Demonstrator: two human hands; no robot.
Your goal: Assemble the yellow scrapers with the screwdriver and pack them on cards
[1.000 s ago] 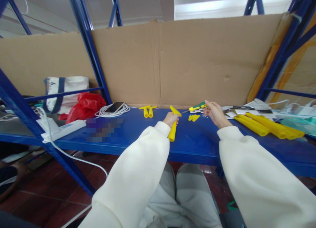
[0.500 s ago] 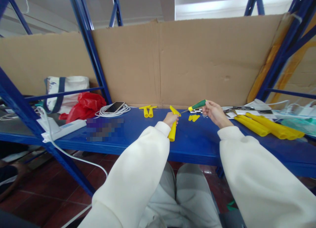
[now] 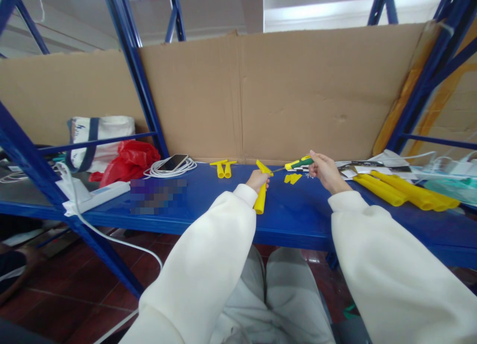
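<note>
My left hand [image 3: 258, 180] is closed around a yellow T-shaped tube piece [image 3: 260, 205], held tilted over the blue shelf. In my right hand [image 3: 325, 171] is the end of a green and yellow screwdriver [image 3: 299, 163], gripped by the fingertips. Its shaft points left and its tip meets the yellow piece beside my left fingers; the exact contact is too small to make out. Small flat yellow pieces [image 3: 292, 178] lie on the shelf below the screwdriver. Tiny metal bits, perhaps screws, lie near my right fingers.
Two yellow T-shaped pieces [image 3: 224, 169] stand further back on the left. Several yellow tubes [image 3: 406, 191] lie at the right. A phone [image 3: 175, 162] rests on a coiled white cable, near a red plastic bag [image 3: 128, 161] and a power strip [image 3: 99, 197]. Cardboard [image 3: 298, 96] closes off the back.
The screwdriver handle has turned about its axis and its rear end has dropped slightly, with my right fingers shifted along. My left hand and the yellow piece stay nearly still.
</note>
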